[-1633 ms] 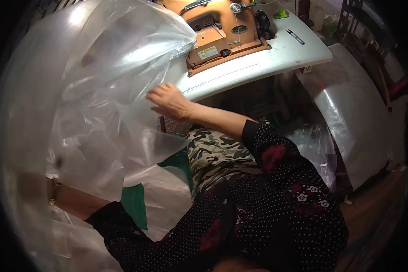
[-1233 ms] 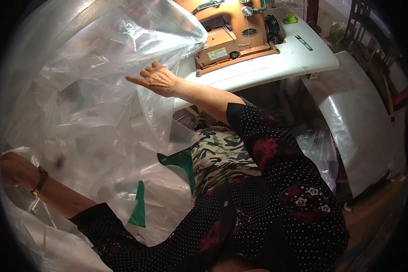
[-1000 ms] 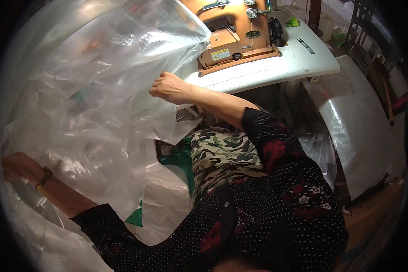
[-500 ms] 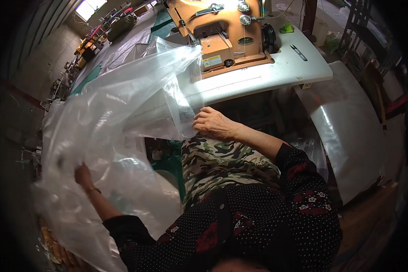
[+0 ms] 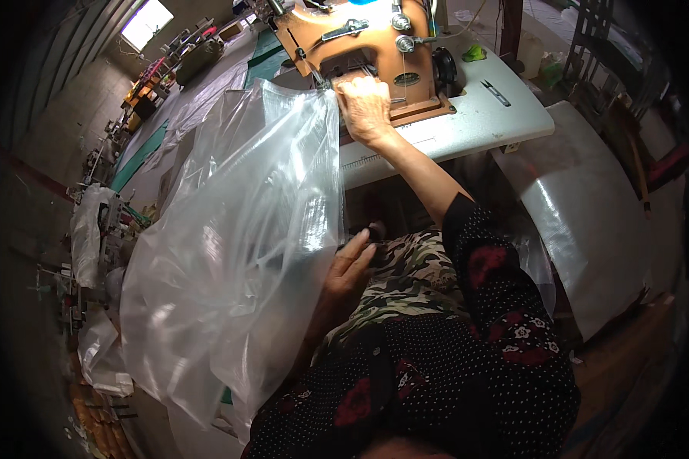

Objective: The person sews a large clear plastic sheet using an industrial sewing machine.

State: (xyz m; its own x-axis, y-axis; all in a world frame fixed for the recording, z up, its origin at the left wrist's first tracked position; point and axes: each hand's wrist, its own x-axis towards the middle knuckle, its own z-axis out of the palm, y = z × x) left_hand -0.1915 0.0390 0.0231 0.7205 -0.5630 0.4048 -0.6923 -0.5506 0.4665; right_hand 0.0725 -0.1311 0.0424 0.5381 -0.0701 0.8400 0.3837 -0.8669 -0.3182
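A large translucent plastic sheet hangs in folds from the sewing machine's needle area over the table's front edge. My right hand rests at the orange sewing machine, just right of the sheet's upper corner. Its fingers are curled closed, and what lies under the fingertips is hidden. Lower down, my left hand is partly behind the sheet's right edge. Its fingers stretch out past that edge, a little apart, above my camouflage-patterned lap.
Thread snips and a small green thing lie on the white machine table. A pale sheet-like panel slopes down at the right. A long table with pale and green material extends at the far left.
My right hand has moved up from the sheet's lower edge to the machine. My left hand has swung from far left to the middle. The sheet now hangs narrower and straighter.
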